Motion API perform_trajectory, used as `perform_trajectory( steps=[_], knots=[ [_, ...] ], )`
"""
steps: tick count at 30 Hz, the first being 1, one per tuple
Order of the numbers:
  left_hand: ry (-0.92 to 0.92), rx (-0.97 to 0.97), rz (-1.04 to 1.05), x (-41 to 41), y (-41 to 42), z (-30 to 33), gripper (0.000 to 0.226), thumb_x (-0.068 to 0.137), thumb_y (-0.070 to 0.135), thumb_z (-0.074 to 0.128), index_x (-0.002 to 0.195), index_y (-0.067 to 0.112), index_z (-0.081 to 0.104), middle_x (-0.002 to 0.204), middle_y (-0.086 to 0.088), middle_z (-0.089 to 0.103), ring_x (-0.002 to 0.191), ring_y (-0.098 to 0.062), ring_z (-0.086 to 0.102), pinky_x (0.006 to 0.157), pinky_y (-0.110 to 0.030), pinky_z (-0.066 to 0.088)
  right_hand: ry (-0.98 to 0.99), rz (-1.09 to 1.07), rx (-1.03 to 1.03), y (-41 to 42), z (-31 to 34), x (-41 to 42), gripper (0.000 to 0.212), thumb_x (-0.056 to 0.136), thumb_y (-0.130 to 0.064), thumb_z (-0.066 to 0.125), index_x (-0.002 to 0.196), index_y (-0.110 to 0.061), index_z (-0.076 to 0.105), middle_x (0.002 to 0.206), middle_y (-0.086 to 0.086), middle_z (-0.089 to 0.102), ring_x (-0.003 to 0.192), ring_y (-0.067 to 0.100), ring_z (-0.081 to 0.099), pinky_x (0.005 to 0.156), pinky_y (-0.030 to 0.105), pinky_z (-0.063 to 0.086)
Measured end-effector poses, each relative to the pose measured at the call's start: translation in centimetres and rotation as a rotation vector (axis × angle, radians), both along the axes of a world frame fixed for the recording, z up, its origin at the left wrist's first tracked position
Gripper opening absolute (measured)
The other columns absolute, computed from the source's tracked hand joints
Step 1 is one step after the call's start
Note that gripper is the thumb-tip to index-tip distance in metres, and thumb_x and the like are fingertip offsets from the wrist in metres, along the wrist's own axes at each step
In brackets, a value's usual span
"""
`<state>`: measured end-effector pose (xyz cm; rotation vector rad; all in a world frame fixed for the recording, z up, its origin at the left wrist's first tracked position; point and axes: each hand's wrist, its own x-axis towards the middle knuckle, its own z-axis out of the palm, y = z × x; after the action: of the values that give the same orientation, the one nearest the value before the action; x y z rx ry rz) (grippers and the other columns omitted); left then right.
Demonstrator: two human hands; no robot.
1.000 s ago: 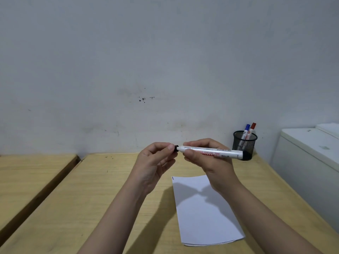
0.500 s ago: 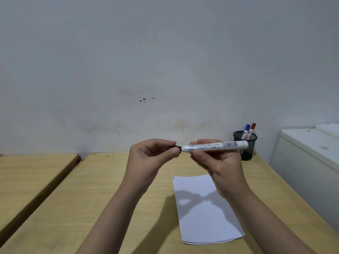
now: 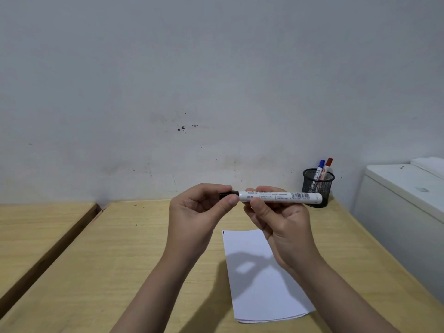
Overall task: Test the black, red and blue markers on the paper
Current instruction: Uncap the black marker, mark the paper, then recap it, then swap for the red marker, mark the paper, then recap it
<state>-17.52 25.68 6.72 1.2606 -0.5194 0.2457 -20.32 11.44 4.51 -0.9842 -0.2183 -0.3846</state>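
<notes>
Head view. Grey-white wall (image 3: pixel 216 80), scuffed and speckled, behind a pale wooden desk (image 3: pixel 120 260); a second wooden surface (image 3: pixel 36 227) lies to the left, a white cabinet (image 3: pixel 403 195) to the right. Paper (image 3: pixel 259 292): white sheet flat on the desk, short dark mark at its far left corner. Black mesh cup (image 3: pixel 317 187): far right of the desk, holding the blue marker (image 3: pixel 320 167) and red marker (image 3: pixel 327 165), caps up. Black marker (image 3: pixel 280 197): white barrel, held level above the desk, right hand (image 3: pixel 286 227) with its grip closed round the barrel. Left hand (image 3: pixel 204 212): fingertips pinched on the black cap (image 3: pixel 225 194) at the marker's left end.
</notes>
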Motion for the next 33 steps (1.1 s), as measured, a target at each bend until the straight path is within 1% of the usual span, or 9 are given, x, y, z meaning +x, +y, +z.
perform_trajectory(
  steps=[5,9,13,15,17,21,25,29,33],
  knots=[
    [-0.006,0.07,0.024,1.1,-0.9,-0.3,0.015,0.068,-0.001,0.074,0.077,0.01,0.071,0.071,0.002,0.075,0.072,-0.011,0.069,0.069,-0.018,0.054,0.14,0.058,0.023,-1.3,0.6,0.6,0.032,0.058,-0.015,0.077,0.09,-0.01,0.072,0.083,0.007,0.077,0.08,0.017,0.073,0.067,0.02,0.057],
    [-0.039,0.109,0.162,3.0,-2.1,-0.5,0.014,0.071,0.002,0.076,0.082,0.01,0.072,0.073,0.003,0.074,0.072,-0.011,0.069,0.069,-0.017,0.052,0.354,-0.003,-0.242,-3.0,0.8,0.9,0.035,0.063,-0.024,0.076,0.089,-0.002,0.071,0.083,0.011,0.076,0.078,0.017,0.074,0.063,0.021,0.057],
    [-0.052,0.217,0.15,4.9,-3.9,-0.6,0.017,0.071,0.005,0.077,0.084,0.014,0.073,0.077,-0.002,0.075,0.075,-0.014,0.07,0.074,-0.022,0.054,0.137,-0.48,-0.684,-6.0,0.7,1.5,0.024,0.068,-0.011,0.082,0.089,-0.018,0.072,0.078,-0.006,0.073,0.075,0.004,0.067,0.069,0.017,0.054],
    [-0.049,0.251,0.088,5.6,-5.7,-0.6,0.019,0.071,0.005,0.077,0.086,0.016,0.073,0.077,-0.003,0.075,0.075,-0.017,0.071,0.075,-0.025,0.055,0.029,-0.569,-0.95,-7.4,0.7,2.2,0.031,0.068,-0.017,0.082,0.094,-0.027,0.07,0.091,-0.014,0.071,0.088,0.0,0.064,0.075,0.009,0.046],
    [-0.066,0.284,0.047,6.2,-7.8,-0.6,0.021,0.07,0.005,0.078,0.087,0.017,0.073,0.077,-0.005,0.074,0.075,-0.02,0.07,0.075,-0.027,0.056,-0.029,-0.574,-1.059,-8.8,0.4,3.3,0.034,0.069,-0.018,0.081,0.1,-0.026,0.071,0.092,-0.017,0.07,0.088,-0.001,0.064,0.075,0.006,0.043],
    [-0.086,0.311,-0.011,8.0,-12.0,-0.8,0.027,0.071,0.012,0.078,0.096,0.018,0.071,0.083,-0.004,0.073,0.077,-0.011,0.069,0.075,-0.021,0.054,-0.152,-0.653,-1.12,-12.2,-0.3,5.3,0.04,0.076,-0.009,0.074,0.113,-0.024,0.066,0.085,-0.013,0.068,0.08,0.004,0.065,0.071,0.012,0.049],
    [-0.091,0.446,0.019,11.7,-17.0,-2.3,0.035,0.074,0.034,0.074,0.105,0.022,0.067,0.102,0.009,0.07,0.094,-0.002,0.064,0.086,-0.021,0.051,-0.05,-0.82,-0.867,-18.1,1.5,7.2,0.062,0.08,-0.004,0.07,0.129,-0.035,0.048,0.076,-0.004,0.063,0.063,0.006,0.065,0.065,0.015,0.054],
    [-0.136,0.644,0.069,15.3,-22.9,-4.5,0.04,0.079,0.037,0.067,0.113,0.015,0.063,0.115,0.0,0.066,0.104,-0.011,0.06,0.088,-0.024,0.048,0.026,-1.044,-0.772,-24.3,3.1,10.8,0.051,0.081,-0.006,0.07,0.124,-0.023,0.049,0.075,-0.003,0.062,0.059,-0.004,0.065,0.056,0.007,0.049],
    [-0.183,0.797,0.09,18.2,-27.5,-6.7,0.042,0.084,0.037,0.061,0.117,0.011,0.061,0.119,-0.007,0.062,0.11,-0.02,0.057,0.088,-0.028,0.043,0.158,-1.067,-0.898,-27.8,0.9,14.6,0.044,0.08,-0.009,0.07,0.119,-0.019,0.05,0.081,0.001,0.061,0.062,0.004,0.065,0.055,0.014,0.053]
  ],
)
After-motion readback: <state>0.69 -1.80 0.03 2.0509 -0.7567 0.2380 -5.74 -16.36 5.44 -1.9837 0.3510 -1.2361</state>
